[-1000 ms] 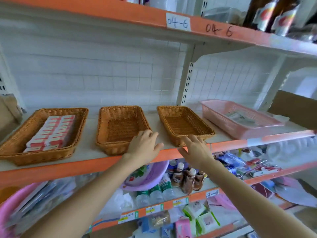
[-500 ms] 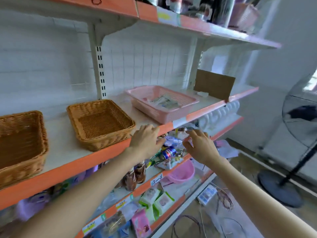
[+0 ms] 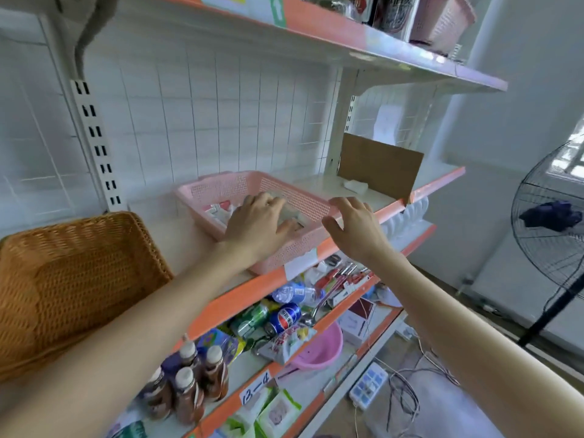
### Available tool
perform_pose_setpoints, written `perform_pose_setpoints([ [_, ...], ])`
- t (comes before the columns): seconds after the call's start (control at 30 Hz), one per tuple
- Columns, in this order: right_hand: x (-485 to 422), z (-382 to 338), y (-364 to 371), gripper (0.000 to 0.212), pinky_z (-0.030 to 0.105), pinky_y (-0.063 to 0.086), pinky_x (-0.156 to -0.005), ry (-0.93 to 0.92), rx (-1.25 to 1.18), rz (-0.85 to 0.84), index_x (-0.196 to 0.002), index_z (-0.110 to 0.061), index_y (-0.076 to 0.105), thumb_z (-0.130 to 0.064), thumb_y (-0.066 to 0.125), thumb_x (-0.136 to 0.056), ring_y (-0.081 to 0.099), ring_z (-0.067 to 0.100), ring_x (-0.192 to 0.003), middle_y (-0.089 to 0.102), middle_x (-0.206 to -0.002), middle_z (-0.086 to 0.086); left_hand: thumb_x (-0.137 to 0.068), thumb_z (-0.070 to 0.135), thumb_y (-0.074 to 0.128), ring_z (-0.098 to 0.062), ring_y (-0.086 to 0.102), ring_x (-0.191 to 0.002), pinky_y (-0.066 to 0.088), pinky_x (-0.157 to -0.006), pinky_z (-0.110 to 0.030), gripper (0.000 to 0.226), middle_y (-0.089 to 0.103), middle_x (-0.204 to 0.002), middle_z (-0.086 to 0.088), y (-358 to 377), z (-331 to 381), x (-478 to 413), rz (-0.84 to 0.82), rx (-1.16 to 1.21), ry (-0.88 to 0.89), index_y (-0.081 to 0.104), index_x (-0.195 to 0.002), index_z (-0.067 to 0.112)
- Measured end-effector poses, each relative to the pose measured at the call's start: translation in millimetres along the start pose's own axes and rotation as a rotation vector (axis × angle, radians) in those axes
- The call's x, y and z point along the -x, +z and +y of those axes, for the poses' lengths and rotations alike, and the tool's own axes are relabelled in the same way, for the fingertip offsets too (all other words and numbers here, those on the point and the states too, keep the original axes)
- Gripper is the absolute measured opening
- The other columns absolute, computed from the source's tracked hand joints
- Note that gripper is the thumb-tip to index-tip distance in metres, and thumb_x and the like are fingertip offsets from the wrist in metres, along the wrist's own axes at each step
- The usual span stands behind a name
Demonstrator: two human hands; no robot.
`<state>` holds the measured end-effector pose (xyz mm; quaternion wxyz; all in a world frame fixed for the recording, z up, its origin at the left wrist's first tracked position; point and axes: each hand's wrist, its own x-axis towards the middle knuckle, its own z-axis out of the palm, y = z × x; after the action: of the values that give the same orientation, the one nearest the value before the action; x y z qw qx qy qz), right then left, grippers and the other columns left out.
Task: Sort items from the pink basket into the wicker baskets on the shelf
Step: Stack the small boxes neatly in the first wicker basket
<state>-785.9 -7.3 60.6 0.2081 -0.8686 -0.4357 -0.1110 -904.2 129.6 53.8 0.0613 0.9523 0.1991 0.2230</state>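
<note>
Bright daylight, soft blur, fisheye edges

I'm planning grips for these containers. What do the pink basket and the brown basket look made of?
Pink basket: likely moulded plastic, matte; even grid of small holes, smooth rim. Brown basket: woven wicker, or plastic strands imitating it; tight weave shows, but the fibre itself cannot be told.

two pink baskets [image 3: 221,188] [image 3: 442,18], one wicker basket [image 3: 79,279], two hands [image 3: 257,224] [image 3: 355,230], one fan [image 3: 543,257]
</note>
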Motion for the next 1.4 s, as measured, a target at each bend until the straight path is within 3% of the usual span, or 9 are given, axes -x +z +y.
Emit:
perform_pose_setpoints([
  [0.27, -64, 13, 19, 0.042, 0.041, 0.034, -0.099, -0.062, -0.053, -0.027, -0.135, -0.013, 0.044, -0.030, 0.044, -0.096, 0.036, 0.033, -0.127, 0.046, -0.136, 0.012, -0.096, 0.033, 0.044, -0.029, 0.040, -0.122, 0.038, -0.091, -0.037, 0.041, 0.048, -0.131, -0.010, 17, -21, -44, -0.017, -0.011, -0.129, 0.048, -0.131, 0.013],
  [0.47, -119, 18, 46, 0.043, 0.040, 0.032, -0.103, -0.196, -0.068, -0.112, -0.134, -0.013, 0.044, -0.032, 0.041, -0.095, 0.041, 0.030, -0.124, 0.049, -0.134, 0.009, -0.096, 0.038, 0.042, -0.029, 0.041, -0.121, 0.040, -0.095, -0.039, 0.045, 0.048, -0.130, -0.011, 25, -39, -59, -0.042, -0.070, -0.260, 0.049, -0.130, 0.009],
  [0.63, -151, 14, 65, 0.045, 0.041, 0.034, -0.103, -0.297, -0.063, -0.226, -0.137, -0.013, 0.040, -0.029, 0.042, -0.095, 0.037, 0.033, -0.125, 0.046, -0.135, 0.012, -0.097, 0.039, 0.041, -0.028, 0.043, -0.116, 0.039, -0.085, -0.033, 0.041, 0.049, -0.126, -0.008, 33, -51, -63, -0.051, -0.094, -0.395, 0.051, -0.125, 0.010],
  [0.93, -193, 0, 99, 0.043, 0.041, 0.035, -0.101, -0.465, -0.005, -0.358, -0.137, -0.015, 0.039, -0.029, 0.039, -0.096, 0.034, 0.032, -0.128, 0.040, -0.141, 0.010, -0.097, 0.037, 0.041, -0.025, 0.044, -0.123, 0.042, -0.098, -0.038, 0.045, 0.047, -0.136, -0.007, 41, -63, -66, -0.030, -0.153, -0.556, 0.042, -0.137, 0.015],
  [1.2, -226, -26, 126, 0.045, 0.044, 0.036, -0.105, -0.635, 0.093, -0.462, -0.137, -0.013, 0.038, -0.033, 0.040, -0.096, 0.036, 0.032, -0.129, 0.042, -0.139, 0.012, -0.097, 0.035, 0.039, -0.024, 0.047, -0.115, 0.043, -0.089, -0.033, 0.042, 0.051, -0.127, -0.008, 36, -77, -65, -0.038, -0.212, -0.672, 0.048, -0.130, 0.011],
  [1.4, -251, -51, 156, 0.037, 0.043, 0.037, -0.104, -0.726, 0.125, -0.555, -0.128, -0.010, 0.048, -0.029, 0.041, -0.097, 0.044, 0.030, -0.121, 0.051, -0.126, 0.011, -0.097, 0.035, 0.038, -0.022, 0.049, -0.109, 0.041, -0.083, -0.030, 0.038, 0.053, -0.121, -0.007, 40, -81, -66, -0.027, -0.249, -0.697, 0.050, -0.127, 0.014],
])
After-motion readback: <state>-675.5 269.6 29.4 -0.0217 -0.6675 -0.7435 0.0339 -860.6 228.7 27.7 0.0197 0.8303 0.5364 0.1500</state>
